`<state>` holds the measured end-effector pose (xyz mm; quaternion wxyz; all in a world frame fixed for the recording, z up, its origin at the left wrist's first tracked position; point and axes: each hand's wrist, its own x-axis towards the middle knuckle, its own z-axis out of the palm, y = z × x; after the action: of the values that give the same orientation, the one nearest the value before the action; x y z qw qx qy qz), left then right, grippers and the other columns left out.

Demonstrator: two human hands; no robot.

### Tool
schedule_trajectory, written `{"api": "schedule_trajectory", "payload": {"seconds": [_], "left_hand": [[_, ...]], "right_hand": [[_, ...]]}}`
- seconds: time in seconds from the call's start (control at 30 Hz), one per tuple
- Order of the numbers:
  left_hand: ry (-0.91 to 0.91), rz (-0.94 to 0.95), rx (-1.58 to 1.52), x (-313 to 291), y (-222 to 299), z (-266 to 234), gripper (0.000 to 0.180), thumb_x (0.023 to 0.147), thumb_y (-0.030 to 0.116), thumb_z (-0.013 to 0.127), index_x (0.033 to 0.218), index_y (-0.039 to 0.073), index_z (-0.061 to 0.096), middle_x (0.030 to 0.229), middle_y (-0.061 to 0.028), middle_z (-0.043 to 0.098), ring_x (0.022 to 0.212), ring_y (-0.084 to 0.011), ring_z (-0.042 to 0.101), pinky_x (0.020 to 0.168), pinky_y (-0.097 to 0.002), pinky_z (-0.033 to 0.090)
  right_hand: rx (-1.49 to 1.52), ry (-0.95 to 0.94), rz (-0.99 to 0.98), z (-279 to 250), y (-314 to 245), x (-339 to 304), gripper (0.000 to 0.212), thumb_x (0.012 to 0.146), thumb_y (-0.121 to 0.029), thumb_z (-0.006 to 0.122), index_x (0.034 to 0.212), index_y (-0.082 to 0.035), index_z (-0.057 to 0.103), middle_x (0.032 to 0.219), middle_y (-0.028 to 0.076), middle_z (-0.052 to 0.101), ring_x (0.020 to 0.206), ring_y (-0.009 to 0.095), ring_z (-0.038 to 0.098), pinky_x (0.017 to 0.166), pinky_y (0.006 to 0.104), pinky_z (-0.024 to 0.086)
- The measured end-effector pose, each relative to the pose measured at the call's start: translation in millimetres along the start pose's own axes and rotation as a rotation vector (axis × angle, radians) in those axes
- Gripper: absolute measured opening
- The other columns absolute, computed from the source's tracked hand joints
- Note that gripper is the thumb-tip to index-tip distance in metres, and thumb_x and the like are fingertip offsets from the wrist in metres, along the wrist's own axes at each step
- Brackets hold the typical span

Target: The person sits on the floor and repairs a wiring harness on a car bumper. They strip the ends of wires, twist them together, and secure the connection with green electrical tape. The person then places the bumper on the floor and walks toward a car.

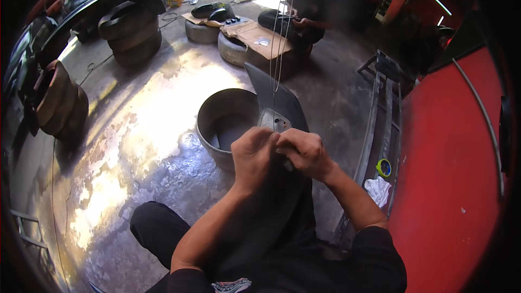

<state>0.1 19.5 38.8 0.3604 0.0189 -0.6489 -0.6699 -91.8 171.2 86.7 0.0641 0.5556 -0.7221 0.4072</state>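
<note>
In front of me both hands are closed, with their fingertips meeting. A thin pale cord (280, 49) runs down from the top of the view to the pinched fingers of my left hand (252, 154) and my right hand (304, 152). Its end between the fingers is hidden. Just beyond my knuckles shows a grey plate with holes (280, 123). It lies against a long dark curved panel (290, 103), which stretches from my lap past the bucket and ends in a pointed tip. My forearms cover part of the panel.
A wide dark bucket (203, 125) stands on the stained floor (157, 125), left of the panel. Stacked tyres (130, 38) are farther left. Another person (312, 5) sits beyond a cardboard sheet (260, 38). At right are a metal frame (374, 114), white cloth (378, 191) and red panel (450, 173).
</note>
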Motion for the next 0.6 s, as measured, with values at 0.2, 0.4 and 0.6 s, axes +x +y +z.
{"api": "schedule_trajectory", "payload": {"seconds": [0.2, 0.4, 0.6], "left_hand": [[-0.088, 0.063, 0.075, -14.1, 2.5, -4.7, 0.027, 0.096, -0.009, 0.065, 0.123, -0.006, 0.069, 0.107, -0.0094, 0.072, 0.103, -0.0158, 0.071, 0.093, -0.0279, 0.057], [-0.125, 0.104, 0.121, -21.2, 8.6, 4.6, 0.037, 0.095, -0.005, 0.065, 0.132, -0.003, 0.070, 0.112, -0.0118, 0.069, 0.109, -0.0206, 0.070, 0.094, -0.0307, 0.056], [-0.089, 0.132, 0.228, -12.9, 13.6, 8.8, 0.024, 0.097, 0.002, 0.068, 0.119, -0.002, 0.076, 0.102, -0.0144, 0.069, 0.091, -0.0241, 0.070, 0.079, -0.0329, 0.053]], "right_hand": [[0.036, 0.057, 0.063, 1.0, 2.3, -0.8, 0.027, 0.087, -0.009, 0.081, 0.108, -0.004, 0.066, 0.093, 0.016, 0.073, 0.086, 0.037, 0.075, 0.076, 0.0416, 0.060], [0.057, 0.057, 0.170, 0.6, 5.8, -2.5, 0.039, 0.087, -0.007, 0.079, 0.121, -0.005, 0.060, 0.095, 0.019, 0.075, 0.090, 0.039, 0.076, 0.078, 0.0439, 0.060], [0.080, -0.017, 0.205, -5.2, 5.9, 4.0, 0.046, 0.085, -0.003, 0.078, 0.128, -0.005, 0.060, 0.094, 0.017, 0.075, 0.089, 0.038, 0.076, 0.077, 0.0428, 0.060]]}}
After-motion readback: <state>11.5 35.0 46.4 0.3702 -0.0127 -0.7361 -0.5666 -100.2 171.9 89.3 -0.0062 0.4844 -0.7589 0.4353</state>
